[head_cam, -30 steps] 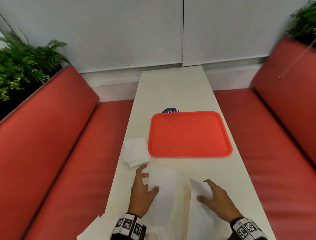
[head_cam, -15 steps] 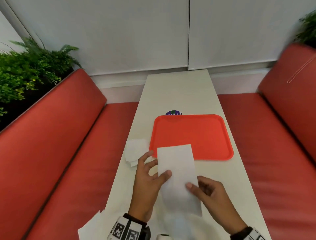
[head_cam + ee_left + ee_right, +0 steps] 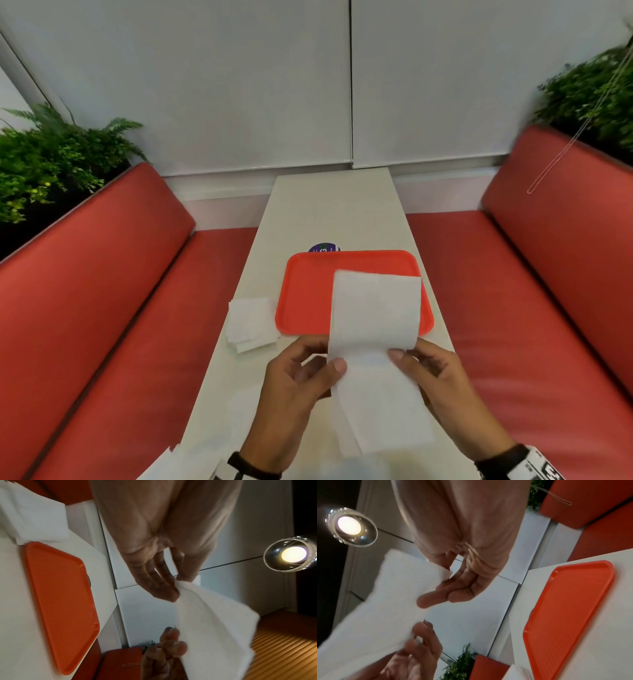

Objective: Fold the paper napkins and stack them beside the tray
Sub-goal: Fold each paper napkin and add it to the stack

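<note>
A long white paper napkin (image 3: 375, 308) is held up in the air between both hands, and its upper half hides part of the orange tray (image 3: 301, 291). My left hand (image 3: 323, 354) pinches the napkin's left edge between thumb and fingers. My right hand (image 3: 409, 351) pinches the right edge the same way. The left wrist view shows the left fingers (image 3: 164, 588) pinching the napkin (image 3: 214, 622). In the right wrist view the napkin (image 3: 385, 601) lies against the right fingers (image 3: 436, 599). A small stack of folded napkins (image 3: 251, 322) lies on the table left of the tray.
The narrow white table (image 3: 332, 205) runs between two red benches (image 3: 102, 291), with plants (image 3: 51, 161) behind both backrests. A purple round sticker (image 3: 323, 248) shows behind the tray. Loose white napkins (image 3: 164, 466) lie at the table's near left corner.
One second ago both hands were low at the table, each on a sheet. Now they hold one napkin between them, lifted higher and further forward in front of the tray.
</note>
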